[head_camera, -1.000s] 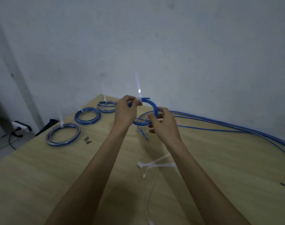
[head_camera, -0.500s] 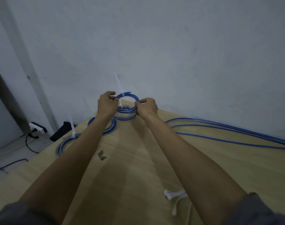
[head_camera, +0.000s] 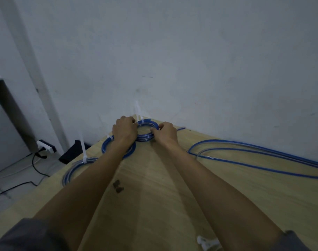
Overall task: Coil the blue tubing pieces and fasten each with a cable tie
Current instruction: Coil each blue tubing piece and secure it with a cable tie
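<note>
Left hand (head_camera: 125, 130) and right hand (head_camera: 166, 132) each pinched opposite sides of a small blue tubing coil (head_camera: 147, 124), held over another coil at the far corner of the wooden table (head_camera: 154, 187), probably to stack finished coils together. Its white cable tie (head_camera: 138, 110) stood upright. Uncoiled tubing (head_camera: 254, 153) lay along the wall.

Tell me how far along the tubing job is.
Done: three tied coils lie along the table's left edge, nearest, middle, far. In hand: left hand and right hand hold a fourth tied coil above the far one. Left: long loose tubing at right; spare ties wait.
</note>
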Available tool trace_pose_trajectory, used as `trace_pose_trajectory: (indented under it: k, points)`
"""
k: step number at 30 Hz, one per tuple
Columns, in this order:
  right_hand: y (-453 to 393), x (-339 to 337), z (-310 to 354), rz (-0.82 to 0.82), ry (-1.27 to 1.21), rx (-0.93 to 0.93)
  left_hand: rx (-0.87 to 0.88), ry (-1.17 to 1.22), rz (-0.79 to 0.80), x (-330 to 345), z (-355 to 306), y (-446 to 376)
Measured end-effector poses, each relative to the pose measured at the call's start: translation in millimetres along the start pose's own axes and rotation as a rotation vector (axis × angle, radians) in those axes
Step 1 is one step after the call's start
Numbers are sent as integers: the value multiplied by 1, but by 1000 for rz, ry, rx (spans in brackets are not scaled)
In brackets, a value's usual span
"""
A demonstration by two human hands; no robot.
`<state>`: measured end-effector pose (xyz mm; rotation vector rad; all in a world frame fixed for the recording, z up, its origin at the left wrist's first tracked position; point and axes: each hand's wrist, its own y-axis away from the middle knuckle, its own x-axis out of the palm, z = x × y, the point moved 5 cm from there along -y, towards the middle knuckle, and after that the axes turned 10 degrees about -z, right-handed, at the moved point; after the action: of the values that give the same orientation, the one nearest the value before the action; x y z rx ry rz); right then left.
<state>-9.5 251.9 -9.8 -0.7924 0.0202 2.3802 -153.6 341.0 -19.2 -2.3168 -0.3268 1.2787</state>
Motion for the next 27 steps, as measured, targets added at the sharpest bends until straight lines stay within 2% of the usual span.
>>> trace_pose_trajectory:
  k: [10, 16, 19, 22, 25, 27]
  points:
    - [6, -15, -5, -38, 18, 10, 56, 32, -19, -18, -19, 2]
    - [16, -44, -16, -49, 58, -26, 146, 86, -38, -28, -58, 21]
    - [23, -76, -29, -61, 104, -81, 214, 210, 26, -24, -88, 41]
    - [33, -121, -53, -105, 149, -99, 282, 299, 157, -19, -121, 71]
    - [46, -166, -84, -150, 144, -47, 354, 270, 272, -12, -150, 104]
    - [56, -188, -100, -167, 122, -25, 350, 211, 284, -10, -162, 123]
